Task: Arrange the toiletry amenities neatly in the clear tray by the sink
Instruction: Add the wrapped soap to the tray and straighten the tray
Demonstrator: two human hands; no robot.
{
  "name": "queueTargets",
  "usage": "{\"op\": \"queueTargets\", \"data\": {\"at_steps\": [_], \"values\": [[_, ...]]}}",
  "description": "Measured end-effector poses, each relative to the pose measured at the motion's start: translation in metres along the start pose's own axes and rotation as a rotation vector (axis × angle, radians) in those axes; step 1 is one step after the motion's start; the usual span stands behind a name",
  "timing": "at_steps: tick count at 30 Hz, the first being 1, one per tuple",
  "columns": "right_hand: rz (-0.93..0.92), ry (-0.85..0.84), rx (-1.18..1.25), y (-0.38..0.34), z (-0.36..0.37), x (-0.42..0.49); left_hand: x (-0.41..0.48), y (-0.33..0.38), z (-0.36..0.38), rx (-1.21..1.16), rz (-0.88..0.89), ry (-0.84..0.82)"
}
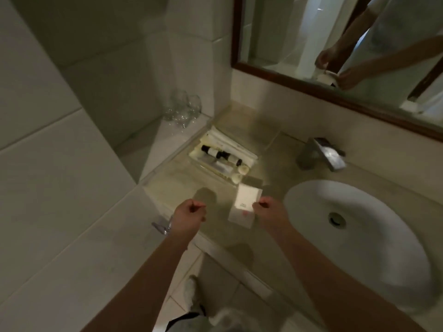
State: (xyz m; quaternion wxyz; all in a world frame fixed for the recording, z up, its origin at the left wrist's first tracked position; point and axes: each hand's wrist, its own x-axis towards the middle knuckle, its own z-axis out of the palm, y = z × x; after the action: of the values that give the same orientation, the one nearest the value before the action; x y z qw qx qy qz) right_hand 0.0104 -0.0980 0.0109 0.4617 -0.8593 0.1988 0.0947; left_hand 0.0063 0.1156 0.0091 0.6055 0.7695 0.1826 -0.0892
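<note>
The clear tray (199, 164) lies on the counter left of the sink. It holds two dark small bottles (221, 154), flat white packets along its far side (230, 143) and round white items at its right end (242, 170). Two white packets sit in front of the tray: one (247, 196) is pinched at its right edge by my right hand (268, 209), and another (241, 215) lies under it on the counter. My left hand (189, 213) hovers to the left with fingers curled, holding nothing that I can see.
A white basin (354, 236) with a metal tap (321, 153) fills the right. Clear glasses (183, 109) stand on a tiled ledge at the back left. A framed mirror (335, 92) hangs above. A metal fixture (161, 226) sticks out from the wall by my left wrist.
</note>
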Motion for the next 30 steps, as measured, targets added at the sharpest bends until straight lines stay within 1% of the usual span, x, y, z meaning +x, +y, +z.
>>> {"op": "queueTargets", "data": {"at_steps": [2,6,8,11,15,18,20,22,24,25,27,30], "values": [[0.037,0.019,0.01,-0.029,0.011,0.026,0.031,0.006,-0.025,0.026,0.013,-0.013],[-0.008,0.054,-0.04,-0.072,0.021,0.068,0.079,0.013,-0.06,0.092,0.009,-0.051],[0.003,0.077,-0.088,-0.083,0.023,0.082,0.092,0.013,-0.067,0.114,0.015,-0.075],[-0.04,0.097,-0.263,-0.095,0.026,0.108,0.11,0.012,-0.069,0.12,0.002,-0.116],[-0.119,0.024,-0.492,-0.104,0.036,0.133,0.126,0.012,-0.071,0.13,-0.019,-0.098],[-0.199,0.034,-0.647,-0.105,0.044,0.143,0.134,0.013,-0.075,0.157,-0.043,-0.104],[-0.209,0.091,-0.632,-0.1,0.046,0.147,0.144,0.015,-0.08,0.183,-0.06,-0.072],[-0.189,0.144,-0.51,-0.094,0.044,0.146,0.154,0.02,-0.081,0.218,-0.063,-0.029],[-0.172,0.187,-0.403,-0.084,0.04,0.138,0.161,0.027,-0.075,0.247,-0.059,-0.027],[-0.152,0.197,-0.372,-0.077,0.038,0.132,0.165,0.03,-0.069,0.252,-0.061,-0.037],[-0.101,0.186,-0.383,-0.062,0.037,0.12,0.17,0.038,-0.055,0.252,-0.074,-0.044],[-0.036,0.158,-0.39,-0.042,0.041,0.121,0.177,0.049,-0.037,0.282,-0.07,-0.008]]}}
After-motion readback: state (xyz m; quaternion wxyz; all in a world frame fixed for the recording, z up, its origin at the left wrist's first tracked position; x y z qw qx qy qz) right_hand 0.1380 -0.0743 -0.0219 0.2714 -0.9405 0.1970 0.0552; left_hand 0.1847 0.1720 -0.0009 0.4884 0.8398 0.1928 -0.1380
